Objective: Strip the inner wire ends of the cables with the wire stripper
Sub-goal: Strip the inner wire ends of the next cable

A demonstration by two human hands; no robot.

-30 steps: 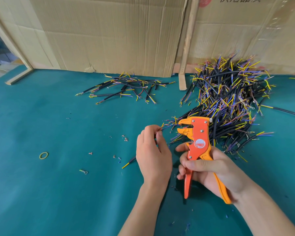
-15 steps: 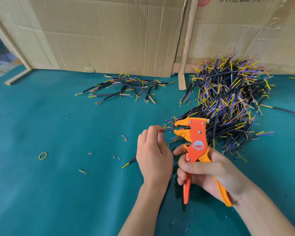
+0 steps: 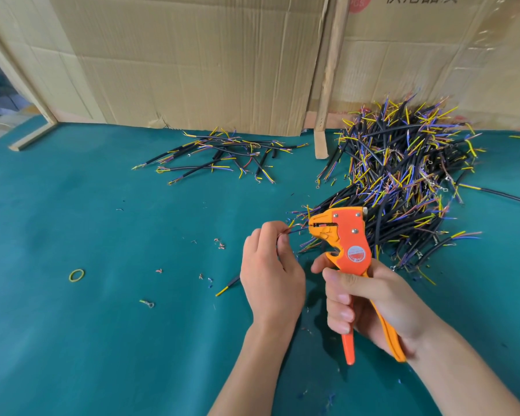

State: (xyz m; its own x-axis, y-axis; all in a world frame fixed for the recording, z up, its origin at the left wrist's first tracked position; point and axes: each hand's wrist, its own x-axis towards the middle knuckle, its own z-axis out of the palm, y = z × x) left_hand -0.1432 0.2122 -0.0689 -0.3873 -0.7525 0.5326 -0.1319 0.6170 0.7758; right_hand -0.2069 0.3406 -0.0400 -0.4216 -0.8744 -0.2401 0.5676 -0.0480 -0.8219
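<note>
Your left hand [image 3: 270, 274] pinches the thin inner wires of a black cable [image 3: 228, 286], feeding them into the orange plastic wire stripper [image 3: 347, 250]. Your right hand [image 3: 370, 304] squeezes its handles, right by the big cable pile [image 3: 403, 175] on the teal mat [image 3: 87, 325].

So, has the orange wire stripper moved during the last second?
Yes, slightly. The wire stripper shifted left, toward the left hand pinching a cable, judged against the yellow rubber band, which kept its place.

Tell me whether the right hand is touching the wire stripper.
Touching. The head view shows the right hand with its fingers curled round both handles of the wire stripper, thumb against its orange body.
</note>
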